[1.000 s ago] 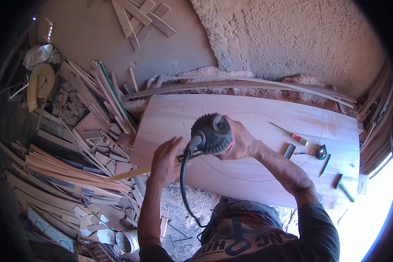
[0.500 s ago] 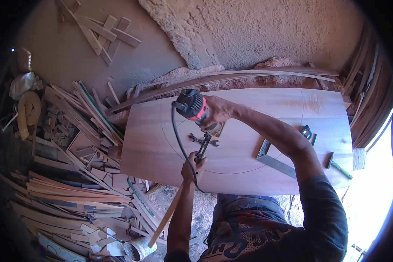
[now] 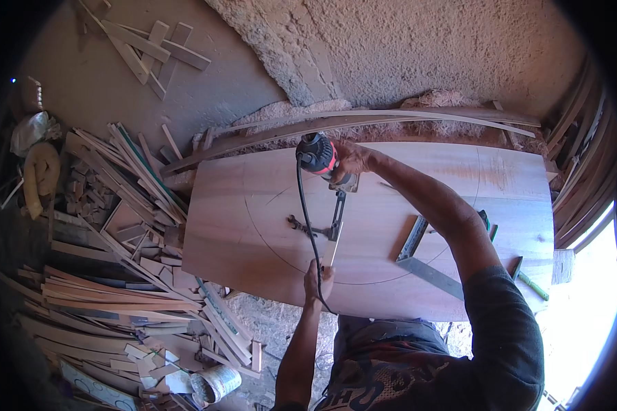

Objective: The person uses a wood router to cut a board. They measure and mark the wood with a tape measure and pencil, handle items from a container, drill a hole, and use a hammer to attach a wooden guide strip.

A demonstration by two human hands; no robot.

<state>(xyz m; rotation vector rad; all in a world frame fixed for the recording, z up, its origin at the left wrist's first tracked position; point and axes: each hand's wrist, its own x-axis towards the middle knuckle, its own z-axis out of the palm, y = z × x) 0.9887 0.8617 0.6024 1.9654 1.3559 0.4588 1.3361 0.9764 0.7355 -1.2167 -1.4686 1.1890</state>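
My right hand grips a black and red corded trim router, held over the far part of a wooden panel. A slotted black guide arm runs from the router's base towards me. At its near end a pale wood strip continues down to my left hand, whose fingers are closed around it near the panel's front edge. The black cord hangs past my left hand. Just left of the guide arm lies a wrench. A curved line is drawn on the panel.
On the panel's right lie a metal square, a tape measure and a green-handled hammer. Wood offcuts pile up at the left, beside a white bucket. Long curved strips lie behind the panel.
The router has moved right and slightly away from me. My left hand has shifted from the guide arm to the wood strip, which now stretches between them instead of trailing below my hand.
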